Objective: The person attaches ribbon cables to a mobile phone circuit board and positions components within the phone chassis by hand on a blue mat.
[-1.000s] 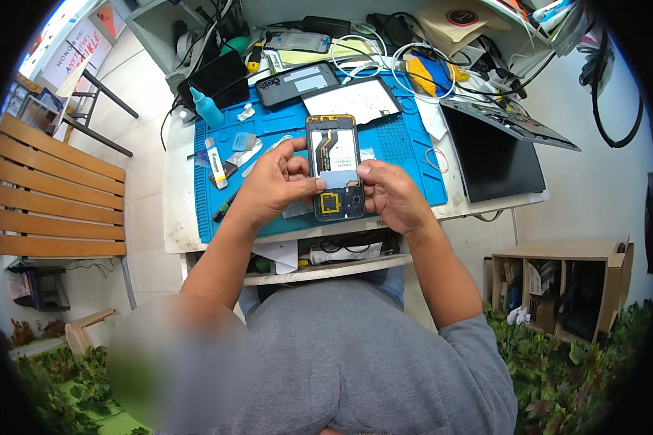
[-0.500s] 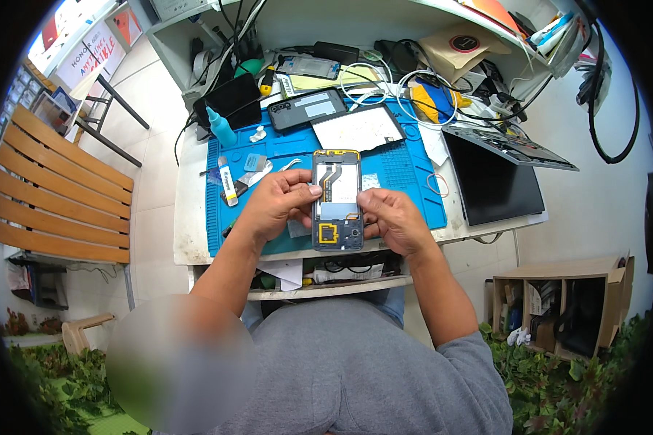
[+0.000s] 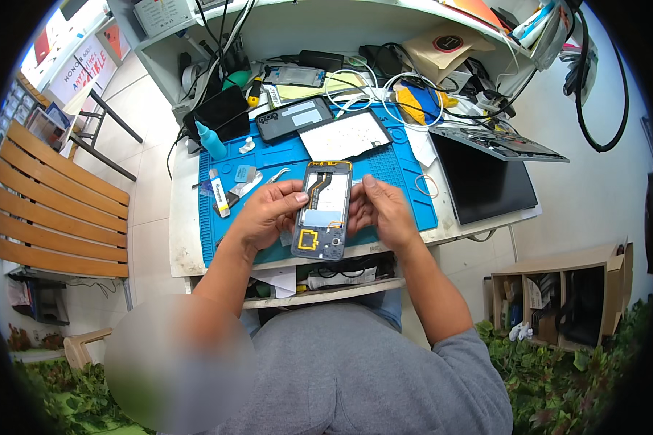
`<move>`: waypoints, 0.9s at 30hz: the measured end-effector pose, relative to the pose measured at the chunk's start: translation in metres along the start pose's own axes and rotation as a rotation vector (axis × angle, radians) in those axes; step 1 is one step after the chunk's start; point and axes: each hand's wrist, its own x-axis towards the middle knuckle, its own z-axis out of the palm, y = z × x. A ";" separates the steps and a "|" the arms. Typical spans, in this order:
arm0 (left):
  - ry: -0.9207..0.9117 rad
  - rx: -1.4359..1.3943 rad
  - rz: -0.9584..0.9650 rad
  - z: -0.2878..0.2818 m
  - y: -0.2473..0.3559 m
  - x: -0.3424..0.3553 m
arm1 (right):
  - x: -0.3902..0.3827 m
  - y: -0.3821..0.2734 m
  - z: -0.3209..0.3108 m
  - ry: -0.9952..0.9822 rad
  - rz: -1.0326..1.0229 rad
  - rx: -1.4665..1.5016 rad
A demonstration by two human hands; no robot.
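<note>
An opened smartphone (image 3: 322,217) without its back cover is tilted above the blue work mat (image 3: 406,196), showing a white battery area, dark flex cables and a yellow outlined patch. My left hand (image 3: 265,217) grips its left edge, thumb on top and the other fingers partly hidden. Beside the right edge is my right hand (image 3: 386,214), its thumb lifted off and its fingers loosely curled; whether a fingertip still touches the phone is unclear. Beyond it lie a white-faced panel (image 3: 345,134) and a dark phone back cover (image 3: 293,120).
A blue dropper bottle (image 3: 211,141) and a white-and-yellow tube (image 3: 219,193) stand or lie on the left. An open laptop (image 3: 482,177) occupies the right side. Cables, a brown paper bag (image 3: 446,51) and another phone part (image 3: 294,76) crowd the back. An open drawer (image 3: 319,296) sits under the table edge.
My right thumb has come off the phone, and that hand has opened slightly. In my left hand, the phone has tilted and shifted a little left and nearer in the picture. The whole view shifted slightly.
</note>
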 end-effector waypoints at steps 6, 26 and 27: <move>-0.054 -0.271 -0.124 -0.015 0.001 -0.003 | 0.003 -0.028 0.025 0.125 -0.830 -1.247; 0.088 0.511 0.127 -0.022 0.034 -0.026 | -0.014 -0.044 0.017 0.183 -0.554 -1.185; 0.076 0.490 0.135 -0.021 0.033 -0.025 | -0.014 -0.044 0.016 0.192 -0.541 -1.184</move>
